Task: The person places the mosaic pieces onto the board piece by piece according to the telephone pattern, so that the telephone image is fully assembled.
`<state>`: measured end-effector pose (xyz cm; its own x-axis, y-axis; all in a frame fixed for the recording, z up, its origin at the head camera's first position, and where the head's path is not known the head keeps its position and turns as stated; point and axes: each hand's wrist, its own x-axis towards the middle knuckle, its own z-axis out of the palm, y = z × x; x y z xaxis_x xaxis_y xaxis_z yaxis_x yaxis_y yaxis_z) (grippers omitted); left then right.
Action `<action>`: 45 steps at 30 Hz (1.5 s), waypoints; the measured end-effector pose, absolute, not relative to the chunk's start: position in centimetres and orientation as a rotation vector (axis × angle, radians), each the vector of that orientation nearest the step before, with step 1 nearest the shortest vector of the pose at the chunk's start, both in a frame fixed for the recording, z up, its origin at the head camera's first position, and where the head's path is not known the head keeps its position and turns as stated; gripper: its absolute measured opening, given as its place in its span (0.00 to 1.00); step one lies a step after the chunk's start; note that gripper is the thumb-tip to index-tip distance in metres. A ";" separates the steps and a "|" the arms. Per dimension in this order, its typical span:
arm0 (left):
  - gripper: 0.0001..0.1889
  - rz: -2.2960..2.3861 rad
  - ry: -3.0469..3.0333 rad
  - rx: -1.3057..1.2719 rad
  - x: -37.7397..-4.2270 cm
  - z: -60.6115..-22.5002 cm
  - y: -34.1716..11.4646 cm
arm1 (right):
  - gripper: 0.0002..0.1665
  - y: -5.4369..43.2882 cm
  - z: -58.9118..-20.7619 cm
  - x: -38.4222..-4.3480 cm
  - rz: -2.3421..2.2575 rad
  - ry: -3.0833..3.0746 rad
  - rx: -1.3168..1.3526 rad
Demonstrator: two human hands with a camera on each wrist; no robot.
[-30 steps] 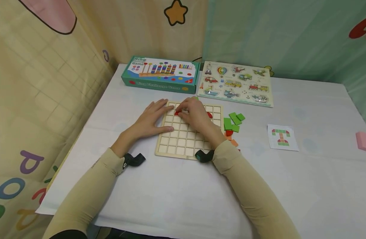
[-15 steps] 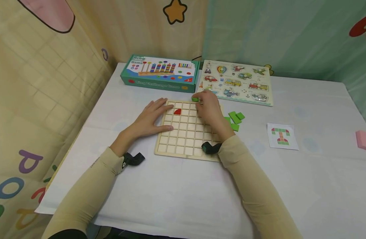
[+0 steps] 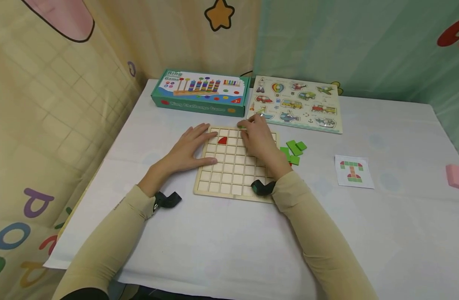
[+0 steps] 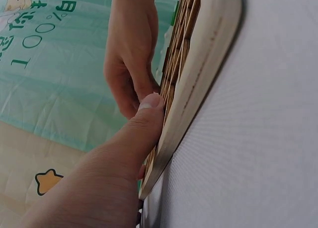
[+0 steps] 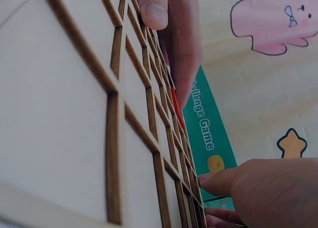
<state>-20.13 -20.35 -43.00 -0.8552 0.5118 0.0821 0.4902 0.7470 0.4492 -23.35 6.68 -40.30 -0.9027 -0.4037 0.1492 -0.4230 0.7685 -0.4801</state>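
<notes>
A wooden grid board (image 3: 223, 189) lies on the table. My left hand (image 3: 188, 150) rests spread over its left edge, thumb on the cells, as the left wrist view shows with the thumb (image 4: 144, 118) at the rim. One red quarter-round tile (image 3: 223, 141) sits in a cell near the top left. At the board's far edge my right hand (image 3: 259, 137) pinches a green tile (image 3: 242, 127), mostly covered by the fingers. In the right wrist view the right hand (image 5: 268, 188) reaches past the grid's far side.
Several loose green tiles (image 3: 293, 148) lie right of the board, with a bit of red beside them. A pattern card (image 3: 354, 171) lies farther right, then a pink block (image 3: 457, 177). Behind the board are a ring game box (image 3: 199, 93) and a vehicle puzzle (image 3: 295, 104).
My right hand has left the red tile near the top left and moved right and away to the green tile at the board's far edge. My left hand has stayed put.
</notes>
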 end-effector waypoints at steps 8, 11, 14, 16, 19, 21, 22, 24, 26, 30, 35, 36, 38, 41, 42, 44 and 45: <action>0.46 0.720 2.894 0.820 -20.0 -42.9 -20.5 | 0.17 6.4 -40.5 -23.4 0.916 -2.875 0.669; 0.46 0.723 2.893 0.824 -20.1 -42.9 -20.5 | 0.20 6.3 -40.4 -23.4 0.872 -2.882 0.675; 0.46 0.724 2.890 0.827 -20.1 -43.0 -20.5 | 0.24 6.3 -40.5 -23.3 0.815 -2.890 0.685; 0.46 0.720 2.889 0.828 -20.1 -43.0 -20.5 | 0.25 6.3 -40.5 -23.3 0.791 -2.887 0.689; 0.46 0.708 2.889 0.830 -20.1 -43.1 -20.5 | 0.24 6.2 -40.7 -23.3 0.782 -2.877 0.692; 0.46 0.707 2.889 0.829 -20.1 -43.1 -20.5 | 0.24 6.2 -40.9 -23.3 0.777 -2.865 0.695; 0.46 0.707 2.889 0.829 -20.0 -43.1 -20.5 | 0.24 6.2 -41.0 -23.4 0.771 -2.854 0.701; 0.46 0.713 2.885 0.829 -20.0 -43.1 -20.5 | 0.23 6.1 -41.1 -23.5 0.761 -2.828 0.712; 0.46 0.718 2.884 0.830 -20.0 -43.1 -20.5 | 0.22 6.1 -41.2 -23.6 0.753 -2.793 0.734; 0.46 0.720 2.887 0.833 -20.0 -43.0 -20.6 | 0.20 6.0 -41.1 -23.7 0.769 -2.769 0.771; 0.46 0.715 2.887 0.829 -20.1 -43.0 -20.5 | 0.22 6.0 -40.9 -23.8 0.851 -2.827 0.754; 0.46 0.716 2.884 0.828 -20.1 -42.9 -20.5 | 0.22 6.0 -40.9 -23.8 0.865 -2.836 0.748; 0.46 0.718 2.882 0.828 -20.0 -42.9 -20.5 | 0.23 6.1 -41.0 -23.9 0.888 -2.848 0.740; 0.46 0.718 2.883 0.825 -20.0 -42.9 -20.5 | 0.24 6.1 -41.2 -24.2 0.965 -2.839 0.731; 0.46 0.719 2.883 0.822 -20.0 -42.9 -20.5 | 0.23 6.1 -41.3 -24.3 1.007 -2.824 0.724; 0.46 0.717 2.883 0.816 -19.9 -42.8 -20.5 | 0.21 6.0 -41.5 -24.5 1.110 -2.783 0.698; 0.46 0.716 2.882 0.812 -19.9 -42.8 -20.5 | 0.20 6.0 -41.5 -24.5 1.163 -2.761 0.684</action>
<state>-19.93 -20.47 -42.81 -0.8591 0.5077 0.0641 0.4787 0.7529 0.4517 -24.54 6.04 -41.54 -0.8987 -0.3735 0.2300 -0.4254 0.6148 -0.6641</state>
